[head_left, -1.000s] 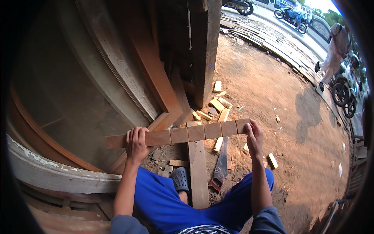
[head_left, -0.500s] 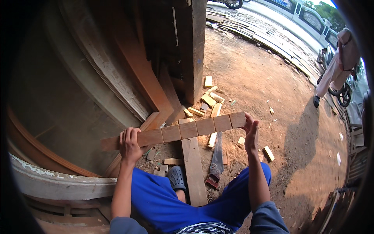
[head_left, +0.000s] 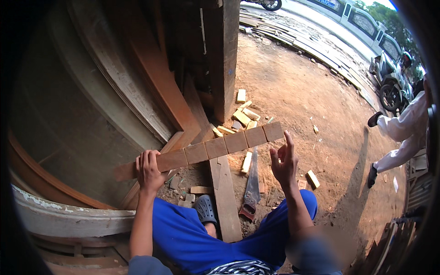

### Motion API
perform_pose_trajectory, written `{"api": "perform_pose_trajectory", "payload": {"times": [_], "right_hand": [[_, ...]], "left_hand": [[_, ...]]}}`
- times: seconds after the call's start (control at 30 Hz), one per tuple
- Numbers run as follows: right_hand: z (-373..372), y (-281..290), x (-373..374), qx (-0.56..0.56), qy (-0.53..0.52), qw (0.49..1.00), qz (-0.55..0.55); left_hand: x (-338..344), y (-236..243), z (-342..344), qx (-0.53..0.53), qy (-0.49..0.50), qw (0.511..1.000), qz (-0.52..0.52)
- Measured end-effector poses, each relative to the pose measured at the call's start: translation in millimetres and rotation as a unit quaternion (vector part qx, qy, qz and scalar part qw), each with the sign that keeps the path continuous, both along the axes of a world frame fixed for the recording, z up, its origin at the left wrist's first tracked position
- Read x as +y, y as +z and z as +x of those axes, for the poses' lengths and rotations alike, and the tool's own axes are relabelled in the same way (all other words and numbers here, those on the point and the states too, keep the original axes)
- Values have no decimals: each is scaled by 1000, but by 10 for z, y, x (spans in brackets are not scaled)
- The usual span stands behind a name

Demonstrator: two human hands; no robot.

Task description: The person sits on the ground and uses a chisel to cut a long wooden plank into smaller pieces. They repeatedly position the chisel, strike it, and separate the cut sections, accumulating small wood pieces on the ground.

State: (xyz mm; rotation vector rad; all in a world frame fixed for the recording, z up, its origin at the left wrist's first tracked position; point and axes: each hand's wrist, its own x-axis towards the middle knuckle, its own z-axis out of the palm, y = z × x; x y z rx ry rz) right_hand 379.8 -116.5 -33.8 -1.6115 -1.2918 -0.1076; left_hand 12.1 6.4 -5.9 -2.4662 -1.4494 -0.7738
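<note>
My left hand is wrapped round a long brown wooden board, near its left end. Several dark lines cross the board's face, splitting it into squares toward the right end. The board is held up at a slant, right end farther from me. Just off that end is my right hand, its index finger raised and thumb apart; whether the fingertip touches the wood I cannot tell. Beneath lies a flat plank on the ground between my legs. A handsaw with a reddish handle rests beside the plank.
Pale wood offcuts lie scattered by a dark post. Curved wooden frames lean at the left, and a white-painted beam stands by my left arm. A person in pale trousers walks at right near a parked motorbike.
My right hand has let go of the board's right end and moved slightly nearer to me, fingers parting. My left hand keeps its grip. The person at right has stepped closer.
</note>
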Motion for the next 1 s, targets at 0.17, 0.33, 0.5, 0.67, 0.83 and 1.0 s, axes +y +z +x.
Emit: {"api": "perform_pose_trajectory", "payload": {"times": [0.17,0.33,0.5,0.67,0.83,1.0], "right_hand": [[-78,-37,15,-13,-3,1000,-24],[-386,62,24,-60,57,991,-105],[-524,-24,26,-57,95,990,-81],[-681,-58,25,-115,159,970,-143],[-810,-84,2,-79,168,974,-131],[-854,-30,25,-73,194,953,-220]], "left_hand": [[0,-8,-30,-7,11,1000,5],[-8,-6,-21,-2,17,1000,4],[-14,-2,-37,13,16,1000,2],[-14,-4,-29,25,23,999,-11],[-13,-20,-18,18,30,999,-19],[-13,-17,-16,17,35,999,-24]]}}
